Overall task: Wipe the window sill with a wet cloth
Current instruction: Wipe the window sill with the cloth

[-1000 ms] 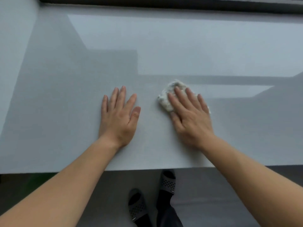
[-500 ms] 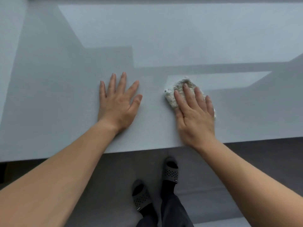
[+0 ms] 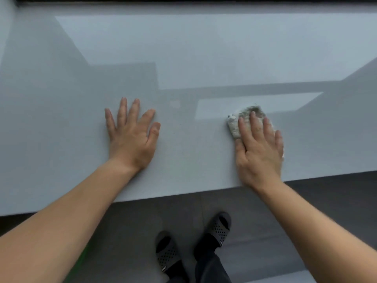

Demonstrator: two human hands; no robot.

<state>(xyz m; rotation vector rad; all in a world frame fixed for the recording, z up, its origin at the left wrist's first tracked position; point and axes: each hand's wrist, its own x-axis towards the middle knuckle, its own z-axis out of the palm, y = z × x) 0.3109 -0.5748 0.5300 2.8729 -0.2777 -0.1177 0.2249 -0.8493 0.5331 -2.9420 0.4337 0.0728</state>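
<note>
Window sill (image 3: 204,48): right hand (image 3: 259,154) flat, fingers (image 3: 256,127) together pressing cloth (image 3: 235,124) down; left hand (image 3: 131,137) splayed, bracing me I reckon.

Left hand (image 3: 130,137) flat, palm down, fingers spread (thumb angled right). Right hand (image 3: 259,148) palm down, fingers straight, close together, pressing. Forearms (image 3: 61,231) bare, extended from the near side, well apart.

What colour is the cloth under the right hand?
Off-white cloth with grey smudges, seen in the head view.
</note>
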